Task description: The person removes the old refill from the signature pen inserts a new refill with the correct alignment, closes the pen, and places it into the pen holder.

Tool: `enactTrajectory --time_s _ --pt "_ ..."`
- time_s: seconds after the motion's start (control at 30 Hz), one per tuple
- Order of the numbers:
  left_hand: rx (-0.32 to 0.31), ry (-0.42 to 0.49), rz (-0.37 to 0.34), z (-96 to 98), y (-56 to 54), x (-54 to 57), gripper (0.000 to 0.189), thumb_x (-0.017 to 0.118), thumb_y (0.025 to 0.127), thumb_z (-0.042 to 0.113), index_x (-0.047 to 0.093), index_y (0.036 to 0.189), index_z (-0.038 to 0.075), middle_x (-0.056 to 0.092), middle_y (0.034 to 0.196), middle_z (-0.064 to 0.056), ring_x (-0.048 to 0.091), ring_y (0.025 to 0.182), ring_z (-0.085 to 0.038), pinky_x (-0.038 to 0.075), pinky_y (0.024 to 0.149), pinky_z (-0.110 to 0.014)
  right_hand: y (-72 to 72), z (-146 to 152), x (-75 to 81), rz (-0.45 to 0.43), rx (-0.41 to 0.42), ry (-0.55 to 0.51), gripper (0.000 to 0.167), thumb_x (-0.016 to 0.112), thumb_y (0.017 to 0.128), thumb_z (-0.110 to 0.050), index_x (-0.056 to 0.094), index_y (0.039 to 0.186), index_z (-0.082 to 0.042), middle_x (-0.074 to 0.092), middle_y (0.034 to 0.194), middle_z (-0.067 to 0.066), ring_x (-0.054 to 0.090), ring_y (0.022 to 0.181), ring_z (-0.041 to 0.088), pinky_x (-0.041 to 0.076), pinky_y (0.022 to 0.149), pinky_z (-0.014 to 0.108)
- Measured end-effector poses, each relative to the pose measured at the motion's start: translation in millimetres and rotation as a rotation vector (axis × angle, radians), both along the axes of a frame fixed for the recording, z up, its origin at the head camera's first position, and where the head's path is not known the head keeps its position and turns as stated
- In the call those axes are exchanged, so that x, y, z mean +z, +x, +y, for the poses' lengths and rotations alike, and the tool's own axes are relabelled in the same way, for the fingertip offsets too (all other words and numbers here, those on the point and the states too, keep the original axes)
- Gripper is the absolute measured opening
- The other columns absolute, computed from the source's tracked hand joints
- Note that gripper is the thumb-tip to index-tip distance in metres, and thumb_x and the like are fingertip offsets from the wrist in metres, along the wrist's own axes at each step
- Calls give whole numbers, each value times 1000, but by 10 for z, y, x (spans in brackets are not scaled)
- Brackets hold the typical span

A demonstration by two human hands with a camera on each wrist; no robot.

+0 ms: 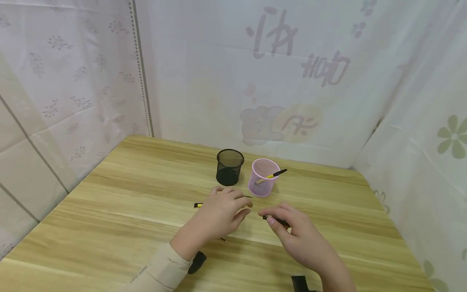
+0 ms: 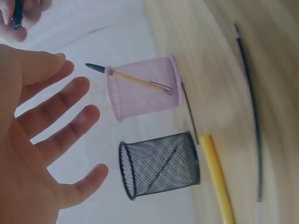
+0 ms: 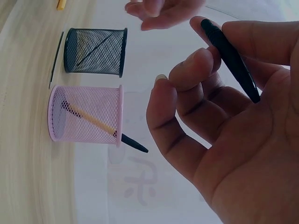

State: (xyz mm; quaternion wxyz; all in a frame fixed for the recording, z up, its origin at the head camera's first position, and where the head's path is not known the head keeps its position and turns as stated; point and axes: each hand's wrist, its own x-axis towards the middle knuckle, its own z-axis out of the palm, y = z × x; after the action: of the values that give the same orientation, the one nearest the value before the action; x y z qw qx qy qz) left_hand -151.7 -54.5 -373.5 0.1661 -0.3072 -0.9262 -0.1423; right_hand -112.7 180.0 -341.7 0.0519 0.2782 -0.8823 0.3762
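Observation:
Between thumb and fingers, my right hand (image 1: pixel 297 235) pinches a short black tapered pen piece (image 3: pixel 230 58). To its left, my left hand (image 1: pixel 226 209) hovers over the table with nothing in it, its fingers spread and slightly bent in the left wrist view. Under and around the left hand lie a yellow pen barrel (image 2: pixel 217 179), a thin dark pen refill (image 2: pixel 252 112) and a second thin dark refill (image 3: pixel 56 60) beside the cups. The left hand partly covers these in the head view.
A pink mesh pen cup (image 1: pixel 261 190) holds a yellow pen with a black end (image 1: pixel 280 173) leaning over its rim. Left of it stands a black mesh pen cup (image 1: pixel 228 177) with a thin dark stick inside. Patterned curtains (image 1: pixel 204 81) surround the wooden table (image 1: pixel 120 194).

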Motion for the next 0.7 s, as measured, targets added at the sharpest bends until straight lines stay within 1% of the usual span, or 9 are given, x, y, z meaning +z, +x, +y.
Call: enactTrajectory --time_s 0.17,0.23,0.4,0.57,0.7 --pt "14 -8 -25 -30 6 -80 12 69 105 33 78 109 26 76 111 10 68 117 -17 49 107 -58 2 7 -13 -2 11 9 24 62 108 -13 77 121 -26 68 105 -15 57 85 -1 52 72 23" --pt "17 -12 -21 -38 2 -103 11 69 105 33 77 107 27 76 110 11 68 117 -17 49 106 -57 -3 9 -16 -1 10 16 23 62 108 -13 76 121 -26 68 104 -15 57 85 -1 52 73 23" --pt "15 -21 -6 -38 -12 -114 11 68 105 33 78 106 28 76 109 12 69 115 -15 50 106 -56 -7 1 -18 1 10 21 22 63 107 -14 77 120 -25 67 103 -15 57 85 -1 52 73 23" --pt "11 -21 10 -39 -23 -127 11 69 105 33 78 106 28 76 108 13 70 113 -14 51 105 -55 -9 -2 -21 -17 4 19 22 62 108 -15 76 121 -25 67 103 -15 58 85 -1 52 73 23" --pt "3 -17 -2 -36 -31 -141 12 68 105 33 78 106 28 76 109 13 70 114 -14 51 105 -54 -9 -2 -29 -9 -3 24 21 63 108 -16 77 120 -26 68 103 -16 58 85 -1 52 73 23"
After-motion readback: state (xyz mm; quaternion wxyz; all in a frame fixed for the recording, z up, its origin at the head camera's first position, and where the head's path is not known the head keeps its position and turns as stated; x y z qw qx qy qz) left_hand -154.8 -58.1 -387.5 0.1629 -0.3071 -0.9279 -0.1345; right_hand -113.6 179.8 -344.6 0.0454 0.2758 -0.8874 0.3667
